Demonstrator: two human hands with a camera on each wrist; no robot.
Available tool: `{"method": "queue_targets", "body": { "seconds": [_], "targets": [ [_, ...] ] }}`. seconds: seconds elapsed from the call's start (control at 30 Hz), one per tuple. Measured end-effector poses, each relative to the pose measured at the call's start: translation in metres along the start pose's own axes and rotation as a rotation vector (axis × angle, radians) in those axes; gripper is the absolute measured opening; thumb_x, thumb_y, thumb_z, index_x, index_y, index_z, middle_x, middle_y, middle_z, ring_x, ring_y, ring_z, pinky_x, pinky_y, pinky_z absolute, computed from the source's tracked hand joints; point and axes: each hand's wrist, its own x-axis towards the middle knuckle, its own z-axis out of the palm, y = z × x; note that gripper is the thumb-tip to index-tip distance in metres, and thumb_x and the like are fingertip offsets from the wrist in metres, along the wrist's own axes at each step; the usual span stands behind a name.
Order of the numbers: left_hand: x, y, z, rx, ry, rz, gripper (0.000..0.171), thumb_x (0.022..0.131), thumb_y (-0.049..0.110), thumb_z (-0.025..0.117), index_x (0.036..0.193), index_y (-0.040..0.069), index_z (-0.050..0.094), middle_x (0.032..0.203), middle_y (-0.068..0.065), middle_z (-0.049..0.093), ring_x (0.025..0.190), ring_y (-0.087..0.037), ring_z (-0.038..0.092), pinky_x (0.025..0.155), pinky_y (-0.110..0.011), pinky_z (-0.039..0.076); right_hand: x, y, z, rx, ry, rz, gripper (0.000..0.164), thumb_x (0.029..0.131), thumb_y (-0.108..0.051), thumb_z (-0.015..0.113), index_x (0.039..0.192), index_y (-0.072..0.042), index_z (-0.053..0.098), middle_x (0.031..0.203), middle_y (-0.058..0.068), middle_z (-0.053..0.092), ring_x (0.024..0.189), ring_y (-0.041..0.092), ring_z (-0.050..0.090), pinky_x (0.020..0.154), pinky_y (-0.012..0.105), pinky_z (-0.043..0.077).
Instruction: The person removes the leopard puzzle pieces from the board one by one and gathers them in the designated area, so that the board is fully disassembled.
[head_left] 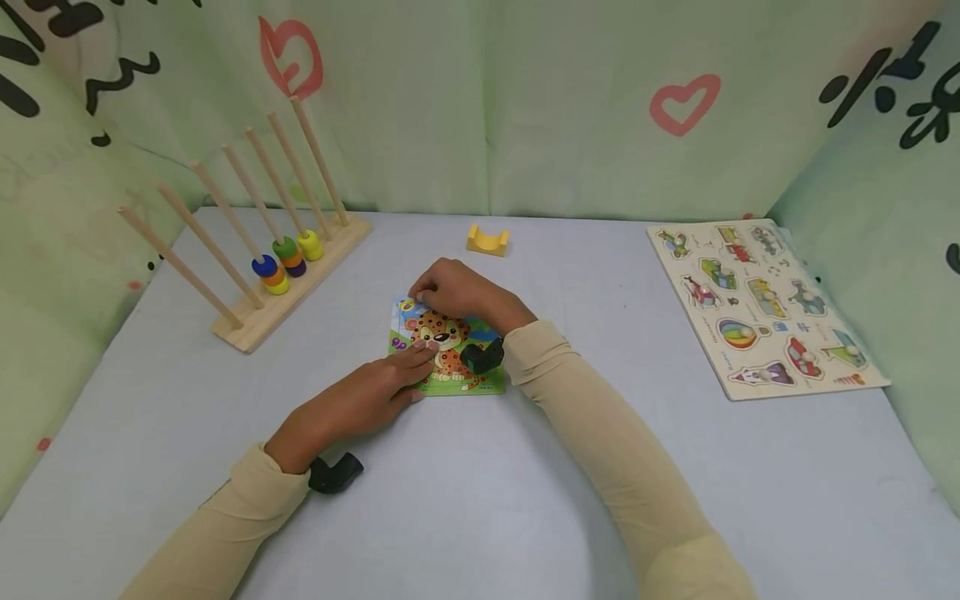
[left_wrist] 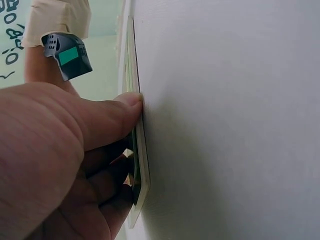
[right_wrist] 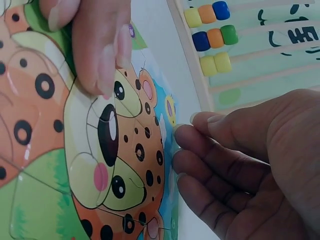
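Observation:
A flat leopard jigsaw puzzle (head_left: 450, 367) lies on the table, its pieces fitted together in the frame. My left hand (head_left: 367, 396) rests its fingers on the leopard's face and body. In the left wrist view, the left thumb (left_wrist: 117, 112) touches the puzzle's near edge. At the far edge is my right hand (head_left: 461, 292), its fingers bent and their tips against the border. The right wrist view shows these fingertips (right_wrist: 182, 160) close beside the yellow corner picture, with no loose piece visible between thumb and fingers.
A wooden peg rack (head_left: 292, 292) with coloured beads stands at the left. Beyond the puzzle lies a yellow curved block (head_left: 487, 242). At the right is a wooden picture board (head_left: 720, 333). A printed green curtain (head_left: 562, 150) hangs behind the table.

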Motion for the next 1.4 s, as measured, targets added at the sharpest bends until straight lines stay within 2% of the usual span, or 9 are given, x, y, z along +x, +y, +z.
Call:
{"method": "queue_targets", "body": {
  "seconds": [0.43,0.67,0.83,1.0,1.23,1.4],
  "targets": [
    [-0.001,-0.001,0.000,-0.007,0.004,0.008,0.052,0.095,0.006,0.063,0.142,-0.008,0.043,0.152,-0.019,0.033,0.140,-0.031,0.031,0.107,-0.046,0.036,0.002,0.001,0.004,-0.011,-0.006,-0.015,0.029,0.101,-0.008,0.049,0.121,-0.004,0.069,0.122,0.008,0.066,0.102,0.014,0.059,0.085,0.026,0.047],
    [-0.001,-0.001,0.001,-0.001,0.006,0.008,0.053,0.095,0.006,0.063,0.141,-0.007,0.043,0.152,-0.019,0.034,0.140,-0.031,0.031,0.107,-0.045,0.035,0.006,-0.002,0.006,-0.048,-0.039,0.022,0.032,0.099,-0.006,0.045,0.121,-0.004,0.069,0.124,0.009,0.064,0.091,0.017,0.055,0.077,0.025,0.043],
    [-0.001,0.000,0.000,-0.002,0.005,0.004,0.053,0.095,0.007,0.063,0.142,-0.007,0.044,0.152,-0.018,0.034,0.140,-0.031,0.031,0.107,-0.045,0.036,0.007,-0.003,0.007,-0.071,-0.052,0.000,0.034,0.098,-0.003,0.044,0.120,-0.003,0.069,0.123,0.009,0.065,0.083,0.016,0.052,0.076,0.024,0.041],
    [-0.001,0.000,0.000,0.008,0.008,0.002,0.052,0.095,0.007,0.064,0.141,-0.006,0.045,0.152,-0.017,0.035,0.140,-0.030,0.031,0.106,-0.045,0.037,0.008,-0.004,0.008,-0.066,-0.057,0.001,0.035,0.097,-0.002,0.043,0.120,-0.003,0.069,0.123,0.010,0.065,0.072,0.016,0.046,0.069,0.023,0.040],
    [-0.001,0.000,0.000,0.009,0.010,0.002,0.052,0.094,0.007,0.064,0.141,-0.006,0.046,0.152,-0.018,0.035,0.140,-0.030,0.031,0.106,-0.045,0.037,0.007,-0.009,0.007,-0.030,-0.054,0.044,0.036,0.098,-0.004,0.041,0.120,-0.003,0.069,0.127,0.009,0.063,0.080,0.017,0.050,0.073,0.025,0.041],
    [-0.001,-0.001,0.000,0.004,0.004,0.003,0.051,0.094,0.006,0.064,0.140,-0.007,0.046,0.152,-0.018,0.034,0.141,-0.030,0.030,0.106,-0.045,0.036,0.006,-0.010,0.009,-0.003,-0.043,0.084,0.035,0.100,-0.005,0.039,0.119,-0.004,0.069,0.124,0.009,0.063,0.069,0.016,0.048,0.066,0.025,0.041]
  ]
}}
